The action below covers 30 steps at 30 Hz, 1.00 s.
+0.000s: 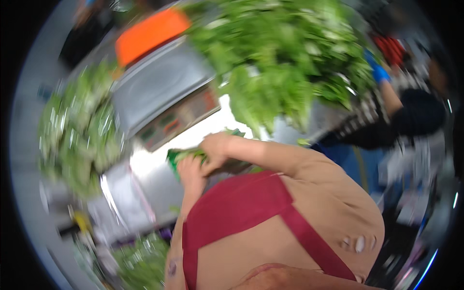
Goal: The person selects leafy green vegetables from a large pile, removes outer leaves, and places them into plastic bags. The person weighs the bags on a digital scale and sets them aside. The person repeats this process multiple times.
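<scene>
My left hand (pixel 191 169) is on leafy green vegetables (pixel 194 153) at the steel table's near edge, in front of a weighing scale. My right hand (pixel 214 150) is bent over the same greens, close beside my left. A green printed wrapper (pixel 174 161) shows at the left end of the greens. Motion blur hides the fingertips and how firmly each hand grips. The scale's steel pan (pixel 165 83) lies beyond my hands, with an orange tray (pixel 152 34) at its far side.
A large heap of loose leafy greens (pixel 275 54) covers the far right of the table. Shiny bagged greens (pixel 79 130) are piled at left, above clear plastic bags (pixel 121 199). More greens (pixel 141 262) lie lower left. A co-worker's blue-gloved hand (pixel 378 70) reaches to the heap.
</scene>
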{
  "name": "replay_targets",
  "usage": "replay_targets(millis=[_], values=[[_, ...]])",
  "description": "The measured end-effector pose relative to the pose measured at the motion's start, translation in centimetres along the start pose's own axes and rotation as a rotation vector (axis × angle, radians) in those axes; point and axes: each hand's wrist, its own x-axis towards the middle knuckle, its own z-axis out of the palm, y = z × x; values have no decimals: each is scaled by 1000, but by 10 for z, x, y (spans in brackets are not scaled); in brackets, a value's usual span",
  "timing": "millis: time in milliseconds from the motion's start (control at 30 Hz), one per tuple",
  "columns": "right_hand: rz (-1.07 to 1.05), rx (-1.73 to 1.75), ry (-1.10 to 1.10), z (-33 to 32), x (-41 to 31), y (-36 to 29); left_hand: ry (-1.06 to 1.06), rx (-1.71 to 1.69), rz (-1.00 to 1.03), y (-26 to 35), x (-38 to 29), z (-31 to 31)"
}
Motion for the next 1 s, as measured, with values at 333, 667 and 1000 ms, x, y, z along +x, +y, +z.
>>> replay_targets(millis=[333, 667, 1000], values=[[-24, -247, 416, 53, -18, -3, 494, -353, -672, -113, -21, -82], [-70, -240, 487, 55, -15, 3, 234, 361, -995, -176, -84, -94], [-127, 196, 390, 13, -19, -3, 584, -178, -886, -145, -62, -130]])
